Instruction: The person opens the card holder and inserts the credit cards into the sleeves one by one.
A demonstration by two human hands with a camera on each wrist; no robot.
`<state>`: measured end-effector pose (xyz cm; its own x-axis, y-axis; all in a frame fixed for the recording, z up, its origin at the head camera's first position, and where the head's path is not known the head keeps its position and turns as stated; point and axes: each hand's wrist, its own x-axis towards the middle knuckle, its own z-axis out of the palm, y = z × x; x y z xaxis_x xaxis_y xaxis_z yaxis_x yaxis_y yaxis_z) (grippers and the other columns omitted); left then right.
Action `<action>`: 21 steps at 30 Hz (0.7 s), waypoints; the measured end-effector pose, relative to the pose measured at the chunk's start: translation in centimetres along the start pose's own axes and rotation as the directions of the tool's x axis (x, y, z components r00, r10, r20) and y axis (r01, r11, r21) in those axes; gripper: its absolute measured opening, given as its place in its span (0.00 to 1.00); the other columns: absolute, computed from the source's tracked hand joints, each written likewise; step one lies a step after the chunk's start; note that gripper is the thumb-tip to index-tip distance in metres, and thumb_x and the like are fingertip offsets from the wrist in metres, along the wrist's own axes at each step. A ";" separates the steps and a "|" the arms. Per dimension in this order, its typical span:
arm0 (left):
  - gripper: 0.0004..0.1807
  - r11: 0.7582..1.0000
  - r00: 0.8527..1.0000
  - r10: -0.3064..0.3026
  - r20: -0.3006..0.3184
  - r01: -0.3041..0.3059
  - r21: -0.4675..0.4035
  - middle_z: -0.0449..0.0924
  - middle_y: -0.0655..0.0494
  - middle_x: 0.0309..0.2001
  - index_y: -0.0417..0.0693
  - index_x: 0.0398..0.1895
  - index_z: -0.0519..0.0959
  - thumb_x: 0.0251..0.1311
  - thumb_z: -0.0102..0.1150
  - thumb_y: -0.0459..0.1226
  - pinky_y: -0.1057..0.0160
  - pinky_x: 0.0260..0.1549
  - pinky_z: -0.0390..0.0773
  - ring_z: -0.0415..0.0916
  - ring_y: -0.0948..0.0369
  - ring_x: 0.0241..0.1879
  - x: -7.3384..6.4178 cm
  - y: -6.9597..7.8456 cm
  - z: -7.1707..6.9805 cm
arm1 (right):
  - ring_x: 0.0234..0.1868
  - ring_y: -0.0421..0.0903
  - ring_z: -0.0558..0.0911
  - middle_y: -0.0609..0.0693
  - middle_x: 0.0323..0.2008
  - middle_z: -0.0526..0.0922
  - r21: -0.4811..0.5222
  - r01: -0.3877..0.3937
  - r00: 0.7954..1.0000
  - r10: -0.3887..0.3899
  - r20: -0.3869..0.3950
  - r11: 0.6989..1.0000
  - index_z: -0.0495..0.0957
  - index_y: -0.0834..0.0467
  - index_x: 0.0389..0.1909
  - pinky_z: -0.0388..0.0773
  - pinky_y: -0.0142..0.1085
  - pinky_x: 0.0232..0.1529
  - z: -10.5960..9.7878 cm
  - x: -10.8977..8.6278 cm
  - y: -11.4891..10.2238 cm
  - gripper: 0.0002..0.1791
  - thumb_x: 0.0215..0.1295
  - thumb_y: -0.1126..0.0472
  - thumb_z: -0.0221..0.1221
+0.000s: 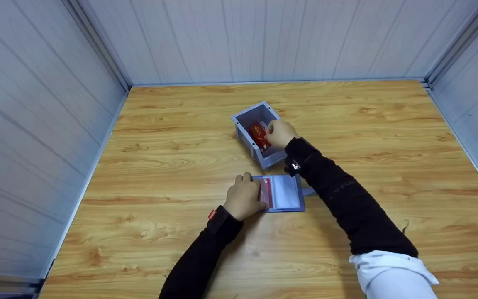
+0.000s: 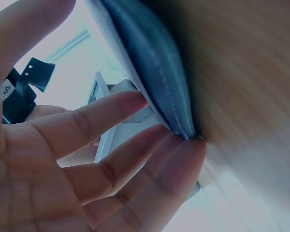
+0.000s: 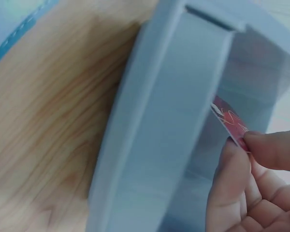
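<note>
- L hand (image 1: 243,197) gripped the L side of the blue card book (image 1: 301,205), fingers bent round its edge.
- The book lay open on the wood tbl (image 1: 160,166), w/ a red card (image 1: 265,194) in its L page & a clear pocket (image 1: 285,192) on the R.
- R hand (image 1: 281,133) reached into the gray bin (image 1: 244,139) & pinched a small red card (image 3: 232,123) btwn thumb & finger.
- A red VIP card (image 1: 258,135) showed in the bin by those fingers; couldn't tell if it was the same one.
- The bin sat just past the book, tilted sideways a bit.
- The book's strap (image 1: 308,191) stuck out near the R arm.
- Black sleeves; the R one had white cloth (image 1: 392,270) higher up.
- Pale walls (image 1: 243,41) stood round the tbl.
</note>
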<state>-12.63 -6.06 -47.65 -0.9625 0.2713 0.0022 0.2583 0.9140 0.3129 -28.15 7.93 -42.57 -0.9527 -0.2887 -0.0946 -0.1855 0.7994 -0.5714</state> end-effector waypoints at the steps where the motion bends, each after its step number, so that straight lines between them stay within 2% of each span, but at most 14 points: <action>1: 0.30 1.000 1.000 0.002 -0.004 -0.002 0.002 0.75 0.43 0.44 0.40 0.42 0.82 0.38 0.78 0.51 0.50 0.33 0.82 0.73 0.48 0.44 0.0 0.0 0.0 | 0.31 0.46 0.76 0.50 0.29 0.76 0.027 0.004 1.000 -0.004 -0.003 1.000 0.74 0.61 0.29 0.71 0.34 0.36 -0.2 -0.1 0.1 0.04 0.61 0.64 0.56; 5: 0.31 1.000 1.000 0.004 -0.005 -0.004 0.004 0.75 0.43 0.44 0.40 0.42 0.82 0.38 0.78 0.51 0.49 0.33 0.82 0.73 0.47 0.44 0.0 0.0 -0.1 | 0.25 0.39 0.75 0.48 0.26 0.76 0.149 0.024 1.000 -0.021 -0.017 0.989 0.77 0.63 0.31 0.71 0.27 0.28 -1.1 -0.9 0.6 0.05 0.62 0.65 0.58; 10: 0.29 1.000 1.000 0.001 -0.004 -0.001 -0.003 0.75 0.43 0.43 0.41 0.40 0.82 0.38 0.77 0.51 0.49 0.33 0.82 0.73 0.47 0.44 0.1 0.0 0.0 | 0.23 0.36 0.73 0.46 0.25 0.73 0.307 0.029 1.000 -0.025 -0.016 0.951 0.76 0.65 0.34 0.73 0.24 0.25 -1.7 -2.1 1.4 0.05 0.64 0.66 0.58; 15: 0.27 1.000 1.000 -0.003 0.001 0.003 -0.009 0.75 0.43 0.43 0.41 0.37 0.81 0.38 0.77 0.51 0.49 0.32 0.81 0.73 0.47 0.44 0.0 -0.1 0.0 | 0.24 0.37 0.76 0.44 0.23 0.74 0.444 0.011 1.000 0.000 -0.026 0.896 0.76 0.66 0.37 0.78 0.29 0.28 -1.2 -3.5 2.7 0.05 0.66 0.67 0.57; 21: 0.28 1.000 1.000 0.003 0.002 -0.003 -0.007 0.75 0.43 0.43 0.40 0.38 0.81 0.39 0.77 0.51 0.50 0.33 0.82 0.72 0.47 0.44 0.0 0.1 0.0 | 0.24 0.38 0.77 0.44 0.24 0.76 0.602 0.013 0.999 0.014 -0.039 0.799 0.74 0.70 0.39 0.83 0.33 0.32 -0.2 -5.7 4.4 0.07 0.67 0.68 0.58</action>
<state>-12.65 -6.01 -47.59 -0.9617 0.2742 0.0011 0.2602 0.9112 0.3194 -23.58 13.24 -44.37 -0.9639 -0.2569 -0.0703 -0.0156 0.3179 -0.9480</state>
